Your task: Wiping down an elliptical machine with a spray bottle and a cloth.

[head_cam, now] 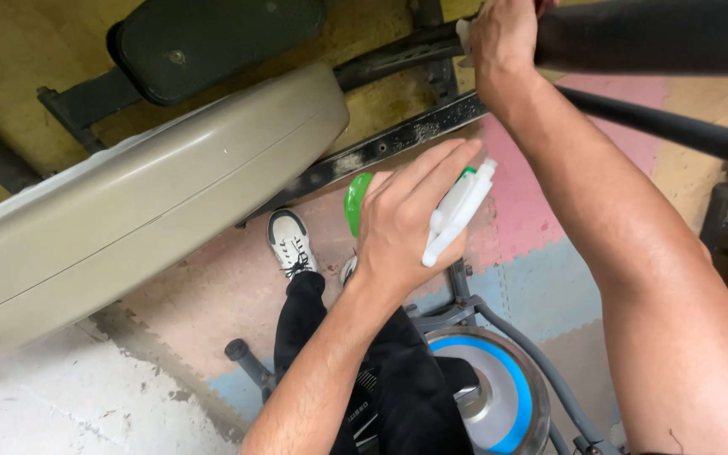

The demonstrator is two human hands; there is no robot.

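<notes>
1. Underfoot: lying as a floor of foam puzzle mats [541, 278], pink, blue and tan, with a worn white painted patch [52, 404] at the far left.
2. At the left: leaning across the view, one long beige padded panel [136, 202]; above it, sitting on a dark frame, one black pad [212, 38].
3. Lower middle: showing one white sneaker [290, 240] fully, and a second only as a small edge beside it.
4. In the middle: wrapping the left hand [402, 223] closed around one spray bottle [452, 211], white trigger head and green body, held in the air over the mats.
5. Possibly going wrong: slipping of the bottle, since the fingers are lying over the top and not on the trigger; spraying onto the mats and making them slippery under the shoes.
6. Below: standing one silver flywheel with a blue ring [490, 392].
7. At the right: gripping the right hand [503, 38] closed on one black foam-covered bar [650, 34]. Possibly going wrong: wetting this bar and loosening the hold.
</notes>
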